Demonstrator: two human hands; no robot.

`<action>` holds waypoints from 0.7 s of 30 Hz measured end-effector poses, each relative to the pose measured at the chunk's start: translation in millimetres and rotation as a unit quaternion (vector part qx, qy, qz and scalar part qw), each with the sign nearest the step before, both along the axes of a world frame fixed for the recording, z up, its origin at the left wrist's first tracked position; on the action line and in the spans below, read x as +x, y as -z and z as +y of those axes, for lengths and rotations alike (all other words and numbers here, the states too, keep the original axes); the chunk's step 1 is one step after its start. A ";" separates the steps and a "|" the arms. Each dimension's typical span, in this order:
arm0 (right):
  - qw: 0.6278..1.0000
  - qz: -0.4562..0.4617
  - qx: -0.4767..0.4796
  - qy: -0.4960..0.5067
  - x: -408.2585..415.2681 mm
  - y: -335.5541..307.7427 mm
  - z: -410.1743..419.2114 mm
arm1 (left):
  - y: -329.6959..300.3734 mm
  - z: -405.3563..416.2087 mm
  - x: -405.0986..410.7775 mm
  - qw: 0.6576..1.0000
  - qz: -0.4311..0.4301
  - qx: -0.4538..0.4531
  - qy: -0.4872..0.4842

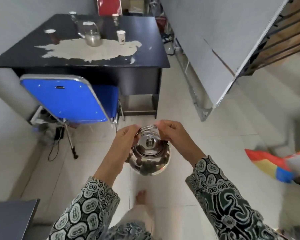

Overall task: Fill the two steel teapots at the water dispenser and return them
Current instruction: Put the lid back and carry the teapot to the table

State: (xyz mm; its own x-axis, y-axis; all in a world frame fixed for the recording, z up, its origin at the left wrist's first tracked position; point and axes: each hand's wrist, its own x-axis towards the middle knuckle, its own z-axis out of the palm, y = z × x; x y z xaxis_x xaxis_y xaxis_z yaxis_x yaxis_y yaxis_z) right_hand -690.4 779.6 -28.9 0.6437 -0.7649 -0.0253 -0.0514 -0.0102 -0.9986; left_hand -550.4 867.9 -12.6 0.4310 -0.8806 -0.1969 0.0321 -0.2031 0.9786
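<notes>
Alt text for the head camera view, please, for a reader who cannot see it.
Both hands, left hand and right hand, grip the wire handle of a lidded steel teapot above a tiled floor. Ahead, a second teapot stands among cups on a black desk.

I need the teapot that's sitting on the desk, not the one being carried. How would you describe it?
Start at the black desk with the worn pale patch. On that patch's far edge stands the small steel teapot, handle raised. The paper cups around it are white; it is the only metal pot there.
</notes>
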 end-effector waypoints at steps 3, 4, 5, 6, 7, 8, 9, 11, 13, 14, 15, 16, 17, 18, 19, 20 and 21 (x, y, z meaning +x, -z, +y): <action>0.999 -0.010 0.020 0.024 11.8 -5.7 -67.8 | -6.8 -71.9 17.0 0.997 -0.017 -0.009 0.069; 0.999 -0.017 0.023 0.036 15.3 -8.5 -87.0 | -10.9 -93.3 21.8 0.996 -0.021 -0.011 0.086; 0.999 -0.013 0.024 0.046 18.0 -13.0 -97.9 | -14.8 -105.1 24.8 0.995 -0.030 -0.015 0.096; 0.997 -0.023 0.026 0.072 23.0 -12.5 -137.4 | -13.4 -150.1 32.2 0.993 -0.025 -0.021 0.118; 0.997 -0.022 0.022 0.074 24.9 -13.3 -148.9 | -15.4 -161.9 35.1 0.992 -0.028 -0.030 0.120; 0.996 -0.026 0.021 0.085 27.4 -16.2 -164.5 | -19.1 -180.9 37.7 0.992 -0.026 -0.034 0.120; 0.996 -0.025 0.024 0.088 29.1 -17.5 -180.9 | -20.7 -199.6 41.0 0.991 -0.031 -0.036 0.124; 0.993 -0.029 0.029 0.107 33.9 -14.4 -228.1 | -20.0 -248.4 48.4 0.989 -0.029 -0.039 0.137; 0.993 -0.023 0.025 0.115 35.3 -14.9 -264.7 | -19.8 -286.5 52.0 0.989 -0.027 -0.032 0.144; 0.993 -0.022 0.018 0.115 36.3 -14.6 -290.1 | -19.1 -311.9 53.1 0.989 -0.022 -0.031 0.142; 0.994 -0.019 0.014 0.110 36.1 -14.2 -309.3 | -17.9 -330.5 54.0 0.990 -0.022 -0.031 0.139; 0.994 -0.017 0.012 0.104 36.2 -14.7 -333.7 | -17.5 -354.1 53.3 0.990 -0.017 -0.031 0.134; 0.995 -0.015 0.011 0.094 35.0 -14.6 -353.1 | -16.7 -372.7 52.9 0.991 -0.021 -0.034 0.130; 0.996 -0.014 0.010 0.086 34.6 -14.7 -378.4 | -15.9 -396.2 51.3 0.991 -0.023 -0.039 0.124; 0.997 -0.012 0.012 0.071 34.5 -13.6 -398.7 | -15.0 -414.7 51.0 0.992 -0.029 -0.043 0.117; 0.998 -0.006 0.014 0.053 34.7 -14.6 -425.8 | -14.9 -439.0 48.5 0.994 -0.029 -0.043 0.099; 0.999 0.000 0.015 0.035 35.2 -14.7 -447.6 | -13.6 -458.5 47.2 0.996 -0.027 -0.039 0.081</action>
